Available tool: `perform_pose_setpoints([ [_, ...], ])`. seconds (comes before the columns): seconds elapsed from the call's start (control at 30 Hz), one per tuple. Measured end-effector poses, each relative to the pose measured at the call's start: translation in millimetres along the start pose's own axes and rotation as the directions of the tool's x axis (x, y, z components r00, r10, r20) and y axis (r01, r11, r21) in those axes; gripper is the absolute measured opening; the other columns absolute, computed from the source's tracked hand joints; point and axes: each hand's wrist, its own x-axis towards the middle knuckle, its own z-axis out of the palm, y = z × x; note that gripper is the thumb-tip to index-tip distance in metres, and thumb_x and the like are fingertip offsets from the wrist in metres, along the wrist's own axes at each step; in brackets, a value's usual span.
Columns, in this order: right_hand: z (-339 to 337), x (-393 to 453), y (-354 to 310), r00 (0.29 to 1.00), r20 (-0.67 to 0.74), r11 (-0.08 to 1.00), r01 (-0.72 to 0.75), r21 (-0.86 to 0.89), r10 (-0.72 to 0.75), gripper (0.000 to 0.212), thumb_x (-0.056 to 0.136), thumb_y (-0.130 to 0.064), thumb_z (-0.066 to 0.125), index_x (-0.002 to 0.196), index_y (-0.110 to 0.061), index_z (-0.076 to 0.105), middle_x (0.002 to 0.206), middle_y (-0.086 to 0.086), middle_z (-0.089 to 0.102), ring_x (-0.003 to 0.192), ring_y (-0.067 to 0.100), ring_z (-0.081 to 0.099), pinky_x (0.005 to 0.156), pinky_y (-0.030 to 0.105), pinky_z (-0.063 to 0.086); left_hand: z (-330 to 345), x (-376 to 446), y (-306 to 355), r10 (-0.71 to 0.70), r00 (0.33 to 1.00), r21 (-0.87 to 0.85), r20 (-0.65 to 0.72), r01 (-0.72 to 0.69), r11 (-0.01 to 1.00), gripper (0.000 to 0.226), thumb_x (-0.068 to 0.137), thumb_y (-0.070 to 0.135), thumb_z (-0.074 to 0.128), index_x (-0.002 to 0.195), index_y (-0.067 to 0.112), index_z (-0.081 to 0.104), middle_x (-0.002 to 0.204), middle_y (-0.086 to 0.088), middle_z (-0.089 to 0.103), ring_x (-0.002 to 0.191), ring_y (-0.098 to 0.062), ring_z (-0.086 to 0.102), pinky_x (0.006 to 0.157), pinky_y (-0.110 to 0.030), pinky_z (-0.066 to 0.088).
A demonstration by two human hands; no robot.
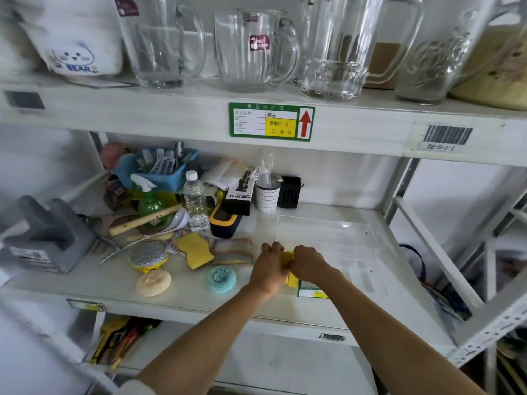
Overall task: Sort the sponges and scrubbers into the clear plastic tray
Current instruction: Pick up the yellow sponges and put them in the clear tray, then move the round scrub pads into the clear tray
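My left hand (269, 266) and my right hand (308, 263) meet at the shelf's middle, both gripping a yellow sponge (287, 259) that is mostly hidden between them. The clear plastic tray (368, 238) lies just right of the hands and looks bare inside. Left of the hands lie a rainbow striped cloth pad (233, 250), a yellow curved sponge (196, 252), a teal mesh scrubber (221, 277), a silver-topped round scrubber (148, 256) and a beige round sponge (153, 282).
Clutter fills the shelf's back left: a blue basket (162, 169), water bottle (195, 201), green spray bottle (149, 203), black spray-bottle box (239, 192), white cup (266, 195), grey block (48, 235). Glass mugs (248, 49) stand on the shelf above.
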Motion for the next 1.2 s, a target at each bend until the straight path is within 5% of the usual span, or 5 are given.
perform_pose_setpoints([
  [0.23, -7, 4, -9, 0.999, 0.030, 1.000, -0.016, -0.013, 0.016, 0.020, 0.089, -0.019, 0.048, 0.071, -0.015, 0.041, 0.083, 0.006, 0.053, 0.087, 0.028, 0.058, 0.066, 0.031, 0.042, -2, 5, -10, 0.060, 0.998, -0.010, 0.024, -0.059, 0.998, 0.042, 0.088, 0.020, 0.060, 0.126, 0.007, 0.046, 0.122, -0.018, 0.048, 0.105, -0.034, 0.059, 0.088, -0.039, 0.051],
  [0.43, -25, 2, -38, 0.970, -0.244, 0.998, 0.000, -0.068, -0.016, 0.033, 0.093, -0.023, 0.046, 0.121, -0.013, 0.059, 0.127, 0.009, 0.054, 0.119, 0.029, 0.054, 0.097, 0.037, 0.043, -13, -2, -29, 0.111, 0.993, -0.084, -0.028, -0.113, 0.990, 0.045, 0.095, 0.025, 0.053, 0.137, 0.013, 0.043, 0.129, -0.012, 0.050, 0.113, -0.025, 0.057, 0.098, -0.035, 0.047],
  [0.57, -13, 5, -79, 0.940, -0.289, 0.983, 0.163, -0.081, -0.180, 0.032, 0.092, -0.022, 0.048, 0.121, -0.018, 0.062, 0.124, 0.008, 0.056, 0.116, 0.028, 0.055, 0.098, 0.039, 0.041, -33, -9, -65, 0.069, 0.981, -0.095, -0.182, -0.088, 0.992, 0.032, 0.093, 0.018, 0.055, 0.123, 0.006, 0.055, 0.119, -0.013, 0.059, 0.104, -0.026, 0.062, 0.091, -0.035, 0.052],
  [0.9, 75, 18, -132, 0.970, 0.063, 0.971, 0.236, -0.031, -0.234, 0.040, 0.095, -0.024, 0.051, 0.135, -0.020, 0.052, 0.140, 0.012, 0.051, 0.127, 0.033, 0.050, 0.101, 0.037, 0.043, -95, -44, -201, -0.402, 0.846, 0.105, -0.351, 0.462, 0.881, 0.033, 0.089, 0.027, 0.058, 0.119, 0.012, 0.055, 0.122, -0.013, 0.053, 0.115, -0.030, 0.054, 0.089, -0.042, 0.049],
  [1.2, 114, 31, -134, 0.996, 0.014, 0.985, 0.090, -0.148, -0.089, 0.046, 0.094, -0.037, 0.052, 0.132, -0.014, 0.044, 0.134, 0.010, 0.051, 0.124, 0.030, 0.051, 0.098, 0.039, 0.041, -108, -54, -237, -0.728, 0.634, 0.098, -0.261, 0.767, 0.634, 0.051, 0.092, 0.043, 0.050, 0.125, 0.004, 0.050, 0.130, -0.018, 0.052, 0.121, -0.033, 0.050, 0.098, -0.043, 0.044],
])
